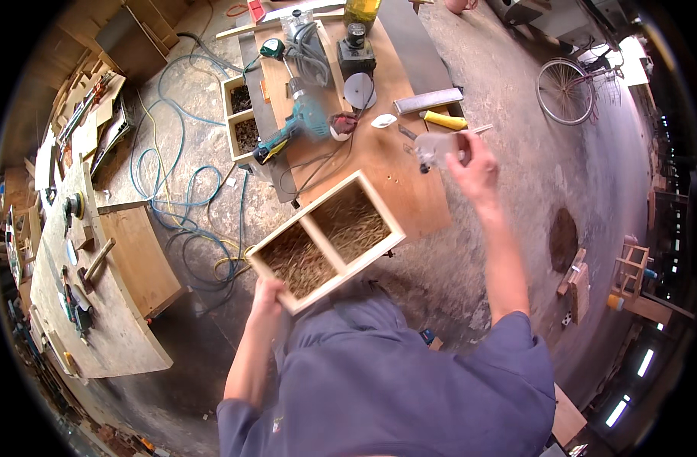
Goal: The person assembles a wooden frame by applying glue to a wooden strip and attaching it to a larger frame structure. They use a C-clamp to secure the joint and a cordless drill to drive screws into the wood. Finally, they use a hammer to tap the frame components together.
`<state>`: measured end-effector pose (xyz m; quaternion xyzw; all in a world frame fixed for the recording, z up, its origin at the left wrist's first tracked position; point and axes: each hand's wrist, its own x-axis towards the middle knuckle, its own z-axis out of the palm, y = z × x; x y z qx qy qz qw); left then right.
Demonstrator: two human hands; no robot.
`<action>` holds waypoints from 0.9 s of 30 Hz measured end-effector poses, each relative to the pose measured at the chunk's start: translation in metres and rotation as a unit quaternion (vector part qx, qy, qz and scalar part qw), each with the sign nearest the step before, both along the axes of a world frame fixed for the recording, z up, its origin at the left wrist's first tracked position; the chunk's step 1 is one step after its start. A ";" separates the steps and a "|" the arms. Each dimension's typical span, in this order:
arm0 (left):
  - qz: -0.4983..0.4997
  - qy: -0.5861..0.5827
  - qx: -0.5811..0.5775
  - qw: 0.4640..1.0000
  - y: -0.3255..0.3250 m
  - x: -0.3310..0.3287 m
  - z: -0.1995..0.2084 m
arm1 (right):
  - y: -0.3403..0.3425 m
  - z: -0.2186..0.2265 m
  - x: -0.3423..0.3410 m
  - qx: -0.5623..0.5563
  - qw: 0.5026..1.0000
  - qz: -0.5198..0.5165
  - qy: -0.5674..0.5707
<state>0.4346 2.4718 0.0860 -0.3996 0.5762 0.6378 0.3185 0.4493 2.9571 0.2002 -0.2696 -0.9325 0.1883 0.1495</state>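
My left hand [267, 295] grips the near left corner of a pale wooden box [348, 272], which is tilted in front of my body. A divider [323, 244] splits the box into two compartments, both with brown, straw-like material showing inside. Out to the right, my right hand [476, 169] is closed around a small translucent container [437, 148], held above the workbench's right side. Motion blurs the container, so its exact kind and contents cannot be made out. Close to it on the bench are a yellow-handled tool [445, 119] and a grey bar [428, 100].
The wooden workbench [409, 209] carries a teal power drill [306, 118], a tape measure [272, 49] and a grey disc [360, 90]. Another two-compartment box [246, 114] stands at its left. Hoses [165, 179] coil on the floor. A hammer [101, 255] lies on the left bench [135, 335].
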 end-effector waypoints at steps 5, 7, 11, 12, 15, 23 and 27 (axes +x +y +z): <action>0.101 0.076 0.083 0.988 -0.070 0.047 0.043 | -0.022 -0.072 -0.019 0.065 0.988 0.107 -0.089; 0.132 0.077 0.086 0.984 -0.104 0.068 0.054 | -0.035 -0.079 -0.034 0.097 0.980 0.150 -0.092; 0.211 0.095 0.077 0.970 -0.148 0.117 0.068 | -0.056 -0.042 -0.043 0.194 0.950 0.153 -0.192; 0.228 0.149 0.117 0.955 -0.153 0.128 0.070 | -0.069 -0.029 -0.043 0.247 0.942 0.177 -0.145; 0.290 0.148 0.125 0.937 -0.186 0.156 0.075 | -0.141 -0.006 -0.044 0.107 0.969 0.221 -0.039; 0.483 0.141 0.086 0.860 -0.316 0.283 0.081 | -0.529 -0.006 0.000 -0.372 0.780 0.497 -0.080; 0.540 0.136 0.046 0.829 -0.397 0.364 0.083 | -0.687 -0.010 0.041 -0.447 0.672 0.539 -0.242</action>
